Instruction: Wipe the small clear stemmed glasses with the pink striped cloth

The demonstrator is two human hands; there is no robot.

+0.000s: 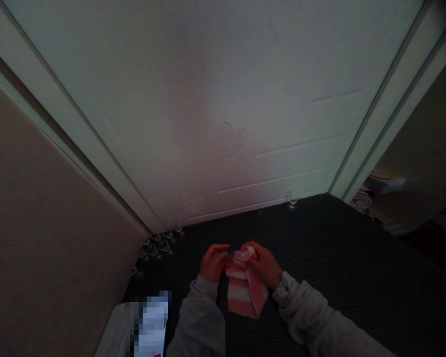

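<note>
My left hand (213,263) is closed, its fingertips pinching a small clear glass (229,253), only a shiny sliver of which shows. My right hand (263,264) grips a pink-and-white striped cloth (241,292) bunched against the glass. The lower part of the cloth hangs down over the dark tabletop (319,258). Both hands are close together near the middle of the table, and the fingers and cloth hide most of the glass.
Several small clear stemmed glasses (159,245) cluster in the back left corner. Another glass (292,204) stands by the white panel (223,89) at the back. A lit, blurred screen (152,325) lies at front left. A box (386,181) sits beyond the right edge.
</note>
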